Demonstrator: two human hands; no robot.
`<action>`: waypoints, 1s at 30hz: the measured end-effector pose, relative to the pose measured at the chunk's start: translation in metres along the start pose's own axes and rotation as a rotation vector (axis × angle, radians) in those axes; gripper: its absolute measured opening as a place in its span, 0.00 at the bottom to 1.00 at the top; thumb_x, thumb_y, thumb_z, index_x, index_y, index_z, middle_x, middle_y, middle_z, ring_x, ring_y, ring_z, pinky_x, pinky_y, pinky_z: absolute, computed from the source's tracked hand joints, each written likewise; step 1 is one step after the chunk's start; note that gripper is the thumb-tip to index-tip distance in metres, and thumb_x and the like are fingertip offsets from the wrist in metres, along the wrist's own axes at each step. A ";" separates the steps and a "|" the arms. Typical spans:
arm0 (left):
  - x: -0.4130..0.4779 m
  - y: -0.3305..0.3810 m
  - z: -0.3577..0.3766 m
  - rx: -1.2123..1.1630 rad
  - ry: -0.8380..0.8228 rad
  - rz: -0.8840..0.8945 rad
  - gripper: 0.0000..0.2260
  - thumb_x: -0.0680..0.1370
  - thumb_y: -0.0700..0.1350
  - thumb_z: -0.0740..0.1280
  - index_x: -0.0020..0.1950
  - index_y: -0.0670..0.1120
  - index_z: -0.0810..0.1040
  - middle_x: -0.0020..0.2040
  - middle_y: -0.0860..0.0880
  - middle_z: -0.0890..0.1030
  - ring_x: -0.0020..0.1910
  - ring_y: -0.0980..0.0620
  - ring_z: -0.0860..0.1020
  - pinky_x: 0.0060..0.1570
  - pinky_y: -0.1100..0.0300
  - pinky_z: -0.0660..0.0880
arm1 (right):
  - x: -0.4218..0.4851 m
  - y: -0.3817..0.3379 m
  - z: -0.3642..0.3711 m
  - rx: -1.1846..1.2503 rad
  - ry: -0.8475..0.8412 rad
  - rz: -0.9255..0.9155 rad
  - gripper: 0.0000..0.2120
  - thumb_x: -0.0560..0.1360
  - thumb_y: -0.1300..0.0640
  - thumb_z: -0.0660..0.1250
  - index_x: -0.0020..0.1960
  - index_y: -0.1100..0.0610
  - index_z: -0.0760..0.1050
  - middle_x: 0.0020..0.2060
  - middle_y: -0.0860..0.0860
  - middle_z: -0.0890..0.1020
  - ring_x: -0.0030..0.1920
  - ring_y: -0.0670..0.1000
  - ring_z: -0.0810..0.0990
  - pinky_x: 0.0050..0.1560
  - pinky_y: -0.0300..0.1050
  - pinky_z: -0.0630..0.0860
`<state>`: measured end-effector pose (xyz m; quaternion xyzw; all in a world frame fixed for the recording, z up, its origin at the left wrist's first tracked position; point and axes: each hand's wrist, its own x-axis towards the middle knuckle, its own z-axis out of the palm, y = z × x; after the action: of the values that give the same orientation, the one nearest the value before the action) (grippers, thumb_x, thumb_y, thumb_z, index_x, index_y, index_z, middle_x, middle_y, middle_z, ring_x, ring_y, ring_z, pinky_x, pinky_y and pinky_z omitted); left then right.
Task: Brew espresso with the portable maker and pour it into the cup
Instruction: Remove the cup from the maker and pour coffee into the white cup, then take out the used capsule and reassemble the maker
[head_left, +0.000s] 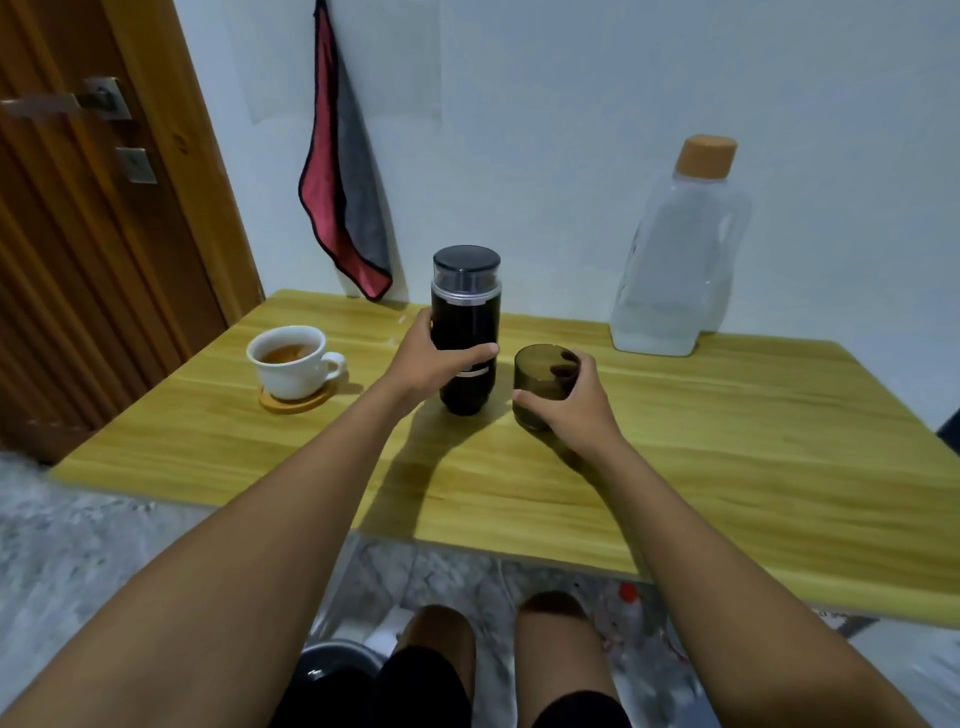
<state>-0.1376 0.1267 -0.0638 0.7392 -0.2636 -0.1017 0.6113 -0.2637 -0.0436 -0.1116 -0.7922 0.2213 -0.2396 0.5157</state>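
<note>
Portable maker (464, 317), a black cylinder with a dark lid, stands upright on the worktop (701, 447) and is grasped round its middle by the left hand (431, 359), fingers wrapped across the front and thumb on the far side. Just right of that hand, close beside the maker's base, the right hand (577, 410) grips a smoky tumbler (543, 376) from its right side; whether the tumbler rests on the worktop or is slightly lifted cannot be told. Well to the left of the left hand, a white cup (291, 364) sits on a round wooden coaster (274, 402) and holds a brownish liquid at a low level. Far beyond the right hand, a clear water bottle (675, 270) with a tan cap stands against the wall, and a red-and-grey cloth (337, 208) hangs beyond the left hand. Judged from the liquid in the white cup, the pour may already be done, leaving only reassembly or tidying. If that liquid is something else, brewing and pouring remain. The maker's opaque body hides its contents. The tumbler appears empty, though its tint makes this uncertain. The maker's controls and markings are too small to read.
</note>
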 end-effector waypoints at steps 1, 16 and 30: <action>0.001 -0.001 0.000 -0.005 -0.001 -0.005 0.38 0.67 0.47 0.83 0.74 0.47 0.70 0.64 0.50 0.80 0.63 0.51 0.79 0.63 0.53 0.76 | 0.000 0.001 0.001 -0.015 0.008 -0.006 0.45 0.64 0.44 0.82 0.73 0.46 0.61 0.63 0.47 0.74 0.59 0.50 0.75 0.56 0.43 0.73; 0.000 0.007 0.002 -0.046 0.087 0.065 0.30 0.67 0.48 0.83 0.65 0.51 0.75 0.57 0.53 0.83 0.55 0.56 0.82 0.52 0.60 0.79 | -0.013 -0.021 -0.013 -0.137 0.219 -0.262 0.48 0.66 0.24 0.68 0.77 0.42 0.54 0.75 0.43 0.64 0.74 0.44 0.65 0.68 0.44 0.67; -0.004 0.089 -0.032 -0.265 -0.015 0.090 0.23 0.71 0.54 0.77 0.64 0.50 0.79 0.56 0.50 0.86 0.56 0.48 0.85 0.56 0.46 0.82 | -0.002 -0.088 0.009 0.156 -0.369 -0.250 0.15 0.75 0.51 0.75 0.61 0.51 0.79 0.54 0.48 0.86 0.56 0.45 0.83 0.60 0.39 0.78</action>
<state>-0.1497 0.1457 0.0282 0.6387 -0.2852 -0.1138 0.7055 -0.2505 -0.0038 -0.0333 -0.8017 0.0042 -0.1691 0.5733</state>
